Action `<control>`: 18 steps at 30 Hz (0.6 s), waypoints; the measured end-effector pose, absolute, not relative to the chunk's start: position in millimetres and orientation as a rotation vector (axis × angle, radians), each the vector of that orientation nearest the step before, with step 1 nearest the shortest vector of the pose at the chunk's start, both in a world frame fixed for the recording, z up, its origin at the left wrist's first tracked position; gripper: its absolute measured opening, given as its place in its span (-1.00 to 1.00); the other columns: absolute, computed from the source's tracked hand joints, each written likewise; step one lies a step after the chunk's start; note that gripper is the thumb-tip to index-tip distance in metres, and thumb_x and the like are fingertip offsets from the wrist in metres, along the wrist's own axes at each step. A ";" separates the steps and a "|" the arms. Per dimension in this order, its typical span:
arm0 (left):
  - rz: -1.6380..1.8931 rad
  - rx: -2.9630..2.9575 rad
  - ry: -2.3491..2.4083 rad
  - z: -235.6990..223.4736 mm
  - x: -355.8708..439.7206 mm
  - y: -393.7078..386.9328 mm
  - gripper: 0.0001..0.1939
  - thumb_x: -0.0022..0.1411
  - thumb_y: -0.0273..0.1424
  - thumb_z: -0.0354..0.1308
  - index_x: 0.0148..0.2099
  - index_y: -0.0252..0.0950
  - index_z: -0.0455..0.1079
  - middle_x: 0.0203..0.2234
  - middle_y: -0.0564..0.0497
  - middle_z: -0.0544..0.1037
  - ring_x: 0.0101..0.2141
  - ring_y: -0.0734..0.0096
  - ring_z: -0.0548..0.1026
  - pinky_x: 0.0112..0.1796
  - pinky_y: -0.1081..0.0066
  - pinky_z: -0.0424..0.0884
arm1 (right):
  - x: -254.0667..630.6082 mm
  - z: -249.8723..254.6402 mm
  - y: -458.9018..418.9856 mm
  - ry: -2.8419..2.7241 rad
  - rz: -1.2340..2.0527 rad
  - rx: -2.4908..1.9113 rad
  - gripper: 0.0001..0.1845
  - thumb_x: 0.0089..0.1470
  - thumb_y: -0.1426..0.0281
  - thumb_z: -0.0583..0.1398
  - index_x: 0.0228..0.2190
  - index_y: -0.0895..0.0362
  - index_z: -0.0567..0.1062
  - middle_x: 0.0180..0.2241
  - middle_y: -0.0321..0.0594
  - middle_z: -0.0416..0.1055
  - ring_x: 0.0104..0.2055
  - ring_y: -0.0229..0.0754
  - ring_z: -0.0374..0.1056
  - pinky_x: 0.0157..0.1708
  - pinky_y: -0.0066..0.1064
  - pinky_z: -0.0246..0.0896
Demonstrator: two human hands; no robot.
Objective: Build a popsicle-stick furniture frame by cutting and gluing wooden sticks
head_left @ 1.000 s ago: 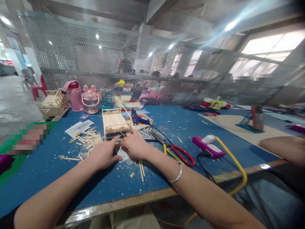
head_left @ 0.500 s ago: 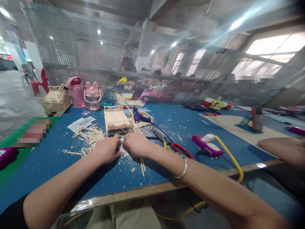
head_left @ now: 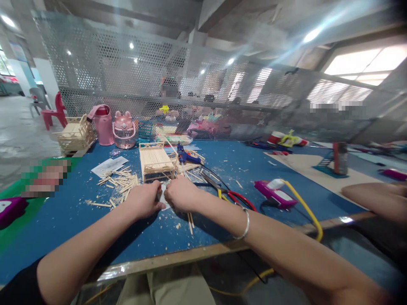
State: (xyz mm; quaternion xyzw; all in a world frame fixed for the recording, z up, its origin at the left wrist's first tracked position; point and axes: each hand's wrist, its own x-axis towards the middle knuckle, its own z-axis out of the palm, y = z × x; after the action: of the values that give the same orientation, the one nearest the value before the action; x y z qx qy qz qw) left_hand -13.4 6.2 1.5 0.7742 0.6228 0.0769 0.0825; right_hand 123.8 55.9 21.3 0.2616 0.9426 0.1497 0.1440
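Between my hands a small white piece of paper lies on the blue table. My left hand rests at its left edge, thumb and forefinger apart. My right hand has its fingers curled together over the right side of the paper; whatever they hold is hidden. Just beyond the hands stands a small model bed of wooden sticks. A blue glue gun lies to its right, and a heap of short stick pieces is left of it. Two loose sticks poke out below my right hand.
Pliers with red handles lie right of my right forearm. Farther right is a purple and white device with a yellow cable. Pink bottles and another stick model stand back left. Another person's arm rests at right.
My right hand's fingers have shifted very slightly at the paper. My left hand stays in place, and the view has moved a little.
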 end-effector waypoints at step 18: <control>0.261 2.266 1.858 1.9 -12.0 6.2 -0.49 0.02 -0.24 0.16 0.00 -0.30 0.18 -0.16 -0.21 0.51 -0.14 0.05 0.47 -0.25 0.26 0.35 | 130.7 9.1 63.6 2.908 0.436 0.723 -0.74 0.11 0.38 0.03 -0.28 0.18 0.48 -0.36 -0.08 0.49 -0.31 -0.12 0.37 -0.35 -0.33 -0.01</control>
State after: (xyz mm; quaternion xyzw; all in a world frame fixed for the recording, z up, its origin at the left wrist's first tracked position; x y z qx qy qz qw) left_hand -12.0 6.2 1.9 0.7664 0.6285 0.0882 0.0997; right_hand 130.7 63.6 9.1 0.2385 0.9588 0.1438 0.0566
